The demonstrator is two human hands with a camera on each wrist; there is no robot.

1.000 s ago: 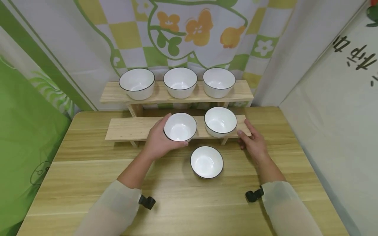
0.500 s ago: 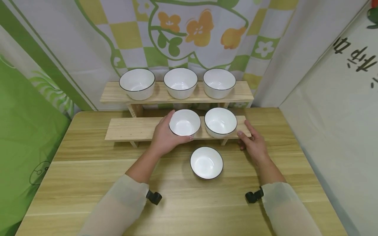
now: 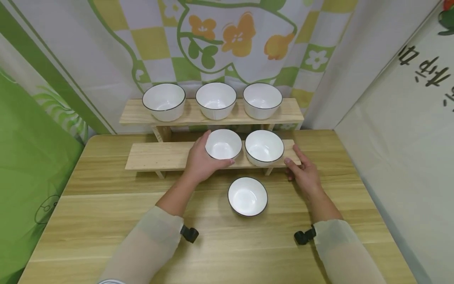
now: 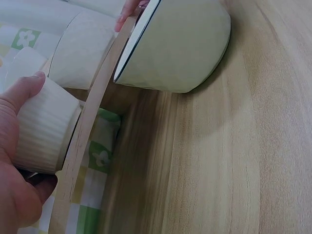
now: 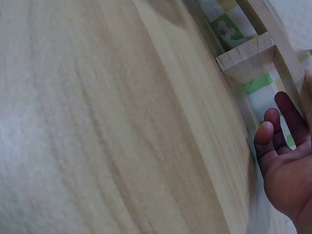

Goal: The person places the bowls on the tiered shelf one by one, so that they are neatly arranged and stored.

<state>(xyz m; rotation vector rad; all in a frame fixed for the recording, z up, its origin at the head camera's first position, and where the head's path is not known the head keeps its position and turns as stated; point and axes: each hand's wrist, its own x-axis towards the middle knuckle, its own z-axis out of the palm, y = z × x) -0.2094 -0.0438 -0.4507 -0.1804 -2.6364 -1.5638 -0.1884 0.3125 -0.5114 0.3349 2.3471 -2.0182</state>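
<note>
My left hand (image 3: 201, 159) grips a white bowl (image 3: 222, 145) with a dark rim, fingers round its left side and thumb at its front. In the left wrist view the base of this held bowl (image 4: 46, 129) is at the lower shelf board (image 4: 87, 117). Just right of it, a second white bowl (image 3: 264, 148) stands on the lower wooden shelf (image 3: 159, 156). My right hand (image 3: 305, 173) holds that shelf's right end, thumb at the front corner and index finger along the end. In the right wrist view the other fingers (image 5: 265, 136) curl below the board.
Three matching bowls (image 3: 216, 100) stand in a row on the upper shelf (image 3: 191, 114). Another bowl (image 3: 247, 196) sits on the wooden table (image 3: 248, 252) in front of the rack. A patterned curtain (image 3: 152, 43) hangs behind, and a white wall (image 3: 400, 130) borders the right.
My left hand has moved the held bowl right and back over the lower shelf, closer to the second bowl. The right hand has stayed at the shelf's end.
</note>
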